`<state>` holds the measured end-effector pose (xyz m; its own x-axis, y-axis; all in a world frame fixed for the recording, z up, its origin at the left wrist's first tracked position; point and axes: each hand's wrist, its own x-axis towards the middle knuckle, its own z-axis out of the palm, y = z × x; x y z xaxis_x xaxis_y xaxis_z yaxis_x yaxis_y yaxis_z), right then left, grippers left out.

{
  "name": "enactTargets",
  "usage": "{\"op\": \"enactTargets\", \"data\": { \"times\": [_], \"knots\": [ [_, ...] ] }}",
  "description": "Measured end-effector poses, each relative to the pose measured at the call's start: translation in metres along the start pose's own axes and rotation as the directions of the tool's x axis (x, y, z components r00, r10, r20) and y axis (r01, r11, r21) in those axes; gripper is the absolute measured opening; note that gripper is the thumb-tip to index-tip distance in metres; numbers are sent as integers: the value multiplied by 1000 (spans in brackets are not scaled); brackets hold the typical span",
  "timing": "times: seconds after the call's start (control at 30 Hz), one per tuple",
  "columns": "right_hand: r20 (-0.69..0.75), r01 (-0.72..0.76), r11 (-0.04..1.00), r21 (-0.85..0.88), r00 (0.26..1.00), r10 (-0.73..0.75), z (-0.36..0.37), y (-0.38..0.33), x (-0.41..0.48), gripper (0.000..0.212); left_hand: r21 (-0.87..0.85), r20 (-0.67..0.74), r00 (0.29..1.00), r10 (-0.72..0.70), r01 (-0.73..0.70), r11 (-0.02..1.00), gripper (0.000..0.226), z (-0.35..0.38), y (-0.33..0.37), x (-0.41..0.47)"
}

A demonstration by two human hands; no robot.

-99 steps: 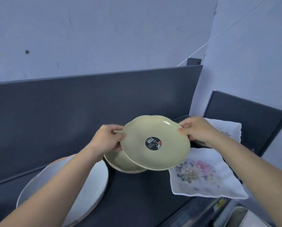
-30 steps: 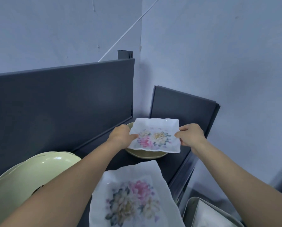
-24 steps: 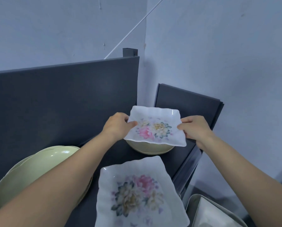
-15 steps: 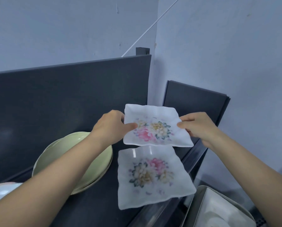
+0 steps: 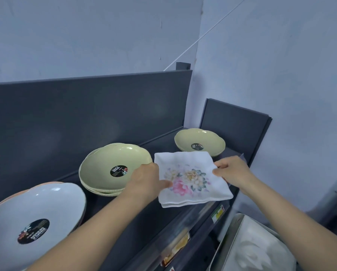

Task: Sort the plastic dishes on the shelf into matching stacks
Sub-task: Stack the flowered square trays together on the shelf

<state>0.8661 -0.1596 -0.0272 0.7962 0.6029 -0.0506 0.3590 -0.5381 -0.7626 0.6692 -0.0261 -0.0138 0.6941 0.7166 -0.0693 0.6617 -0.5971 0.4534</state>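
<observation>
Left hand [image 5: 147, 180] closed on the left edge of the top square floral plate [image 5: 191, 176], thumb lying over the rim onto the printed face, other fingers hidden below. Right hand [image 5: 231, 172] pinched on the plate's right edge, thumb on top, fingers curled under. Held roughly level between both hands, directly over a second white square plate [image 5: 175, 204]; only that one's wavy front edge showed beneath. Could not tell whether the two plates touched or a slim gap remained. Both sat at the front of the dark shelf [image 5: 140, 218], toward its right end.

Just left of the left hand, a stack of pale green scalloped dishes [image 5: 112, 167] with a round black sticker in the top one; the knuckles close to its rim, perhaps touching. Further left and nearer the camera, a white scalloped dish [image 5: 36, 212] with the same kind of sticker, resting on peach-coloured ones whose edges peeked out behind it. At the back right corner, a single green dish [image 5: 200, 141], apart from the green stack and just behind the held plate. Below the shelf's front lip, price labels [image 5: 217, 213], blurred. At lower right, a metal tray [image 5: 228, 237] holding something white.
</observation>
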Motion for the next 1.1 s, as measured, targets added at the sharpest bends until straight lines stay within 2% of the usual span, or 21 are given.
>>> {"op": "enactTargets", "data": {
  "times": [0.23,0.4,0.47,0.6,0.7,0.93,1.03,1.1],
  "knots": [
    [-88,28,995,-96,995,-37,16,2,-2,21,130,14,1000,-16,14,991,45,12,2,4],
    [-90,-7,999,-36,996,4,17,4,0,22,183,7,1000,-19,17,983,47,18,1,5],
    [-78,-46,997,56,996,50,15,7,-1,19,188,-1,1000,-28,27,982,49,19,0,4],
    [39,-182,936,300,983,178,12,5,-5,18,3,26,997,-67,67,998,48,22,-5,5],
    [60,-197,919,342,980,188,8,4,-8,20,-165,18,998,-58,60,984,37,21,-6,1],
    [-23,-70,909,410,996,87,-13,-33,-31,20,-420,-145,989,4,-65,905,21,-17,-11,-23],
    [-19,-13,905,425,1000,23,-13,-62,-47,19,-498,-182,983,-27,-69,865,33,-37,-26,-38],
    [13,26,895,446,999,-35,-3,-84,-64,19,-533,-202,978,-47,-69,843,34,-53,-46,-56]
  ]
}}
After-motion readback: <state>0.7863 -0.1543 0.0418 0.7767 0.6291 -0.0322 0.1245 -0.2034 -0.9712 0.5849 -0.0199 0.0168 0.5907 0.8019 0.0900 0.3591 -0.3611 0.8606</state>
